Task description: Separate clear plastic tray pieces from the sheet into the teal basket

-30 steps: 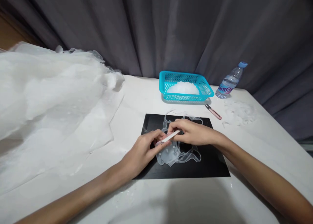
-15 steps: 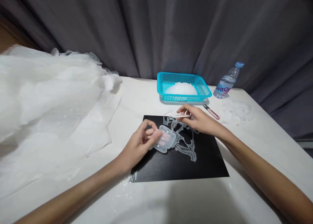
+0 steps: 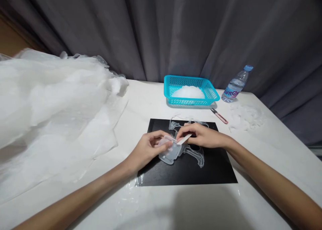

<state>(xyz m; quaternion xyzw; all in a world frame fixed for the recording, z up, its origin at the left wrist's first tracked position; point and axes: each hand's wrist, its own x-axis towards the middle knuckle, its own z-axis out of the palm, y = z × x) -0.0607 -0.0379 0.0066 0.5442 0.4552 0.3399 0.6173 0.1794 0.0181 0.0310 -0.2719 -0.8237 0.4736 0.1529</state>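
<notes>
My left hand (image 3: 156, 145) pinches a translucent, rounded plastic piece (image 3: 169, 157) above the black mat (image 3: 216, 171). Against the upper edge of that piece, my right hand (image 3: 198, 135) has its fingers closed on a flat white strip (image 3: 184, 139). Whether the strip touches the piece I cannot tell for sure. A clear, curly lace-like cutout (image 3: 197, 155) spreads from behind the piece and under my right hand, over the mat. The fingertips of both hands nearly meet and partly hide the piece.
Behind the mat stands a blue basket (image 3: 191, 101) holding a white heap. Thread snips (image 3: 219, 116) lie to its right, near a tilted-looking water bottle (image 3: 236, 85). White scraps (image 3: 248, 117) are at the right. A large pile of translucent white sheets (image 3: 57, 119) covers the left side.
My right hand has come down and left, bringing the white strip to the plastic piece. My left hand has tilted the piece slightly. The whole view has shifted a little.
</notes>
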